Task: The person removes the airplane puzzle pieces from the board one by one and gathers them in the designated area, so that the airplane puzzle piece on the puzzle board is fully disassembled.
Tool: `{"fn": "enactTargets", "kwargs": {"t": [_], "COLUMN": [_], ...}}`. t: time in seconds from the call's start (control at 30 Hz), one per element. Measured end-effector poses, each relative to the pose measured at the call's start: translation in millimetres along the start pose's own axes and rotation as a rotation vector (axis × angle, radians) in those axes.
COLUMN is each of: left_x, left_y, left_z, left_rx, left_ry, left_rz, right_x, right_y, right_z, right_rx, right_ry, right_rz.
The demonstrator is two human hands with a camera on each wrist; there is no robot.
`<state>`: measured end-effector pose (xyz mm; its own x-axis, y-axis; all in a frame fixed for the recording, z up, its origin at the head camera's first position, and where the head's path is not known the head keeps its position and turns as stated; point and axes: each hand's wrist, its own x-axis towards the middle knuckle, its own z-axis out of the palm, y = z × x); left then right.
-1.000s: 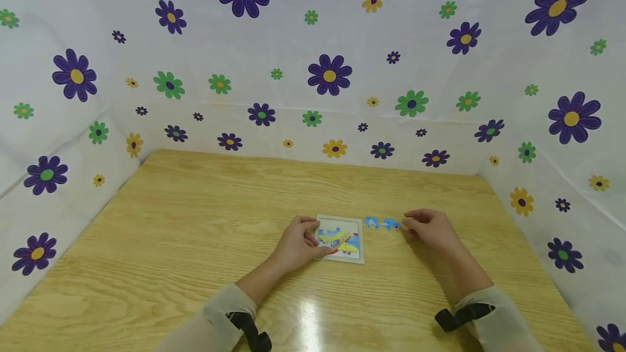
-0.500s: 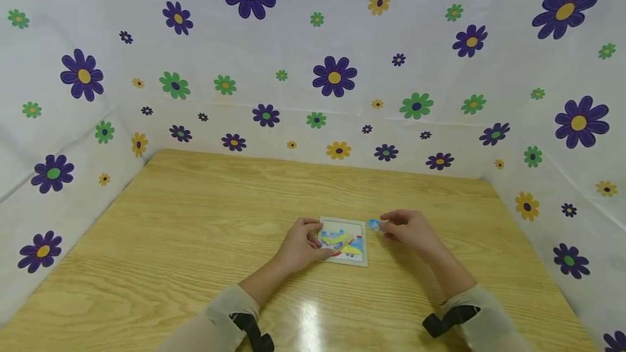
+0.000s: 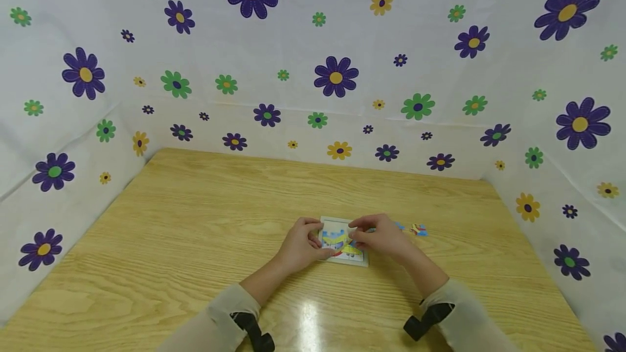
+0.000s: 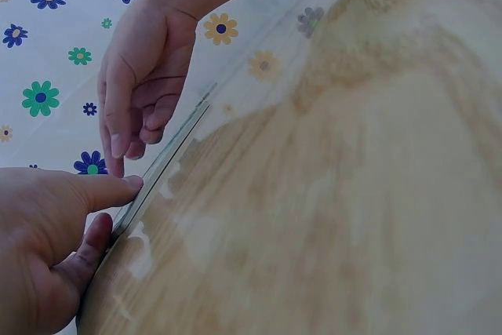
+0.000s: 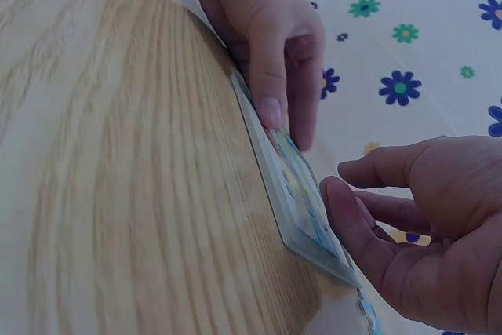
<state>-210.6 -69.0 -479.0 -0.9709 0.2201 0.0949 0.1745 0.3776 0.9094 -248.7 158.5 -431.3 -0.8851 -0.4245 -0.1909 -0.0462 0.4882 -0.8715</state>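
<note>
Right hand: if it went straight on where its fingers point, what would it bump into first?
Probably the puzzle, directly before the right hand. Depth is unclear, though: if it passed over that, the left hand would come next.

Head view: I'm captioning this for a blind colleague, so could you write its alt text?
A person's left hand holds a small airplane puzzle tray on a wooden table; the right hand is over its right side, and whether it pinches a piece is unclear. Loose puzzle pieces lie farther right; white flower-patterned cloth hangs behind.

Downward head view; wrist closeups, seemingly tilted
</note>
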Motion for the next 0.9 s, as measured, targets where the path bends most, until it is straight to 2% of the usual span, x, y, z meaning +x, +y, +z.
{"fn": "enactTargets", "kwargs": {"t": [0.13, 0.43, 0.7, 0.9], "left_x": [0.5, -0.6, -1.0, -0.2], "left_y": [-0.1, 2.4, 4.6, 2.2], "left_z": [-1.0, 0.3, -0.5, -2.2], "left_rx": [-0.010, -0.023, -0.021, -0.010], "left_ry": [-0.004, -0.017, -0.022, -0.018], "left_rz": [-0.014, -0.031, -0.030, -0.038], "right_x": [6.7, 13.6, 14.4, 16.8], "right_y": [-3.7, -5.5, -7.0, -9.3], "right_z": [9.9, 21.8, 28.3, 31.4], "right_rx": [-0.021, 0.020, -0.060, -0.020], "right_ry": [-0.049, -0.113, -0.073, -0.061], "right_rz": [-0.035, -0.029, -0.060, -0.034]}}
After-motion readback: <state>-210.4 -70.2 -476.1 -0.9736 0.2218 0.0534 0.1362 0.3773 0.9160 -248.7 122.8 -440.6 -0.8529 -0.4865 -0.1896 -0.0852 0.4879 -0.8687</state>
